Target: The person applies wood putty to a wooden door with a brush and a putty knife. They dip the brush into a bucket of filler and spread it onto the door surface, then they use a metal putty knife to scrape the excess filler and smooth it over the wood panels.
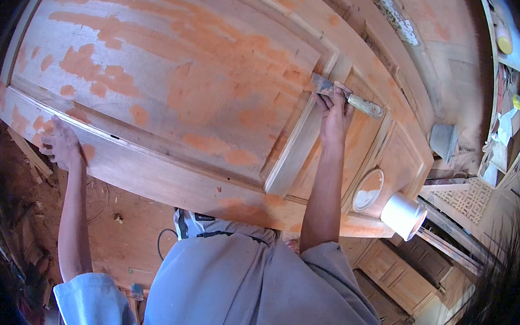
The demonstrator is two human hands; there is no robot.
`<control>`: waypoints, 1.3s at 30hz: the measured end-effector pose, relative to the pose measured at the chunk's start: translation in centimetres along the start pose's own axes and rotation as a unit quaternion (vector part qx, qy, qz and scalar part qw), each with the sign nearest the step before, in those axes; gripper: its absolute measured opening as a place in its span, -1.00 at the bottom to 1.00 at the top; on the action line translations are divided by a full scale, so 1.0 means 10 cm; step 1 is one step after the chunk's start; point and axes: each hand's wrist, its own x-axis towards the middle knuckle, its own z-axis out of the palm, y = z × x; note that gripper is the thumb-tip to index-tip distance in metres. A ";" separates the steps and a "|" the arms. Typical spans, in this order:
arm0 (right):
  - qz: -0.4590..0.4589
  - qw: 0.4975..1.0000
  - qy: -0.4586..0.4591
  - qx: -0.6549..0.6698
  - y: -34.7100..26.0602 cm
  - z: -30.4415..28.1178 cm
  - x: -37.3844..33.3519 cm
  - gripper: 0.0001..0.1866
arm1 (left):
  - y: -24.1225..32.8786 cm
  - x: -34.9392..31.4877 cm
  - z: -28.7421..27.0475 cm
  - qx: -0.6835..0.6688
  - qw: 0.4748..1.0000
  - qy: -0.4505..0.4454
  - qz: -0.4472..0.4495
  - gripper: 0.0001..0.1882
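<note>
A large panelled wooden door [174, 88] lies flat before me, its wide panel streaked with orange-brown filler patches. My right hand [335, 113] is closed round a putty knife [365, 105] with a worn, pale handle. The knife's dark blade points left, at the right edge of the wide panel beside the cross rail. At the door's near left edge rests my left hand [63, 144], fingers spread and bent over the edge, holding no tool. A white tub [403, 216] and a round white lid [368, 189] smeared with orange sit on the door's right end.
Beyond the door's right end is a grey block-like object [443, 142]. Shelving [508, 115] with assorted items stands at the far right. Several wooden panels [398, 274] lie low on the right. Reddish dirt covers the floor [124, 225] below the near edge.
</note>
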 end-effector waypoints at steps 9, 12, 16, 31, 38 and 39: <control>0.057 0.995 0.000 0.087 -0.26 0.08 -0.04 -0.78 | -0.12 0.07 0.13 0.024 0.999 0.026 -0.011 0.02; -0.013 0.996 0.032 -0.084 -0.37 0.07 -0.02 -0.79 | -0.09 0.06 0.14 0.023 0.999 0.025 -0.004 0.01; -0.046 0.968 0.013 -0.248 -0.38 0.17 0.04 -0.81 | -0.08 0.03 0.09 0.032 0.999 0.018 -0.006 0.02; -0.186 0.699 -0.032 -0.689 -0.17 0.98 -0.13 -0.68 | -0.10 0.10 0.13 0.041 0.999 -0.001 -0.002 0.02; -0.161 0.677 -0.029 -0.717 -0.12 1.22 -0.13 -0.71 | -0.05 0.06 0.06 0.014 1.000 -0.018 -0.016 -0.02; -0.162 0.678 -0.029 -0.716 -0.15 1.24 -0.13 -0.71 | -0.11 0.09 0.10 0.018 1.000 -0.008 0.001 -0.02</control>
